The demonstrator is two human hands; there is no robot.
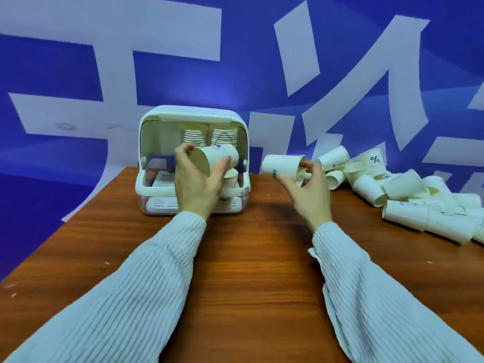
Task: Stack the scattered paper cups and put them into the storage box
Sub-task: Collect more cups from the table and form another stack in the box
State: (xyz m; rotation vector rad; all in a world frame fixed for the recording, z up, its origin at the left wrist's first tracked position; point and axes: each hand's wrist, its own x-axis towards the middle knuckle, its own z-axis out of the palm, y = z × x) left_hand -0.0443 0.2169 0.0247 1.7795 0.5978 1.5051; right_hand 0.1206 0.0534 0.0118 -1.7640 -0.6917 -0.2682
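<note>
My left hand (195,179) grips a white paper cup (217,157) lying sideways, its open mouth facing me, in front of the open white storage box (192,115). Two stacks of cups (209,134) stand inside the box at the back, and another cup (231,176) shows low in the box behind my hand. My right hand (307,189) holds a second cup (281,165) sideways by its rim, its bottom pointing left toward the box. A pile of scattered cups (400,189) lies on the table to the right.
The wooden table (248,258) stretches toward me between my two sleeved arms. The box stands near the table's far edge, with a blue and white banner wall (262,74) behind it. The table's left edge (86,205) runs diagonally.
</note>
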